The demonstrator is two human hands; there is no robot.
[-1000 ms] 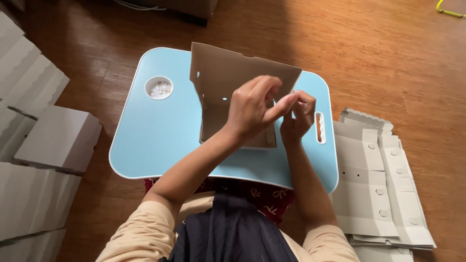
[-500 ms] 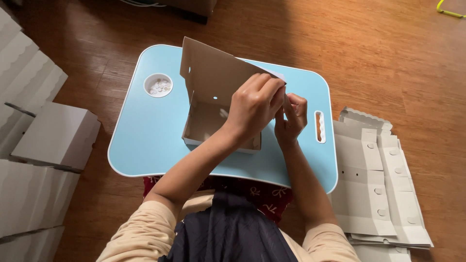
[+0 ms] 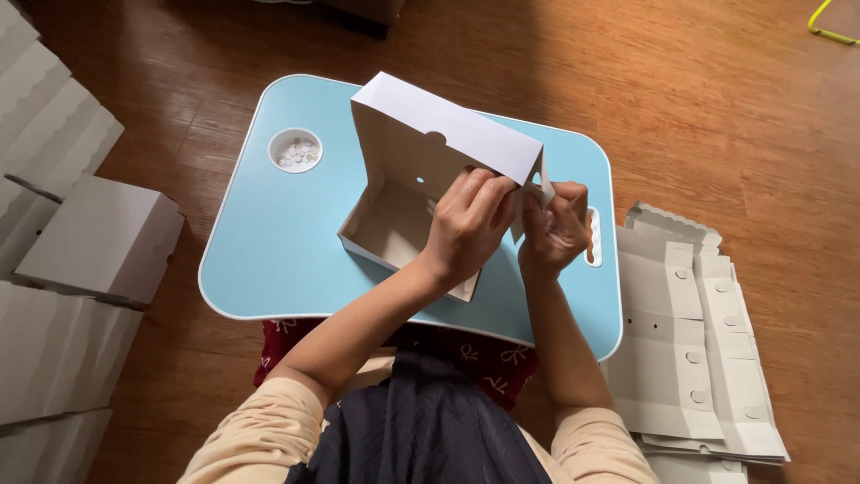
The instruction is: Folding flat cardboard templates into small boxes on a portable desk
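A half-folded white cardboard box (image 3: 421, 170) stands on a light blue lap table (image 3: 269, 251), its lid flap raised and its inside open toward me. My left hand (image 3: 468, 224) grips the box's right side wall, fingers over the edge. My right hand (image 3: 554, 229) pinches a small flap at the box's right corner, just beside the left hand.
A round cup hole (image 3: 295, 150) in the table's far left holds several small white discs. A stack of flat unfolded box blanks (image 3: 690, 341) lies on the wood floor at my right. Folded grey-white boxes (image 3: 72, 233) pile up at my left.
The flat cardboard sheet has been folded up into a box shape with walls and a raised lid. Both hands have stayed at its right side, working the corner flap.
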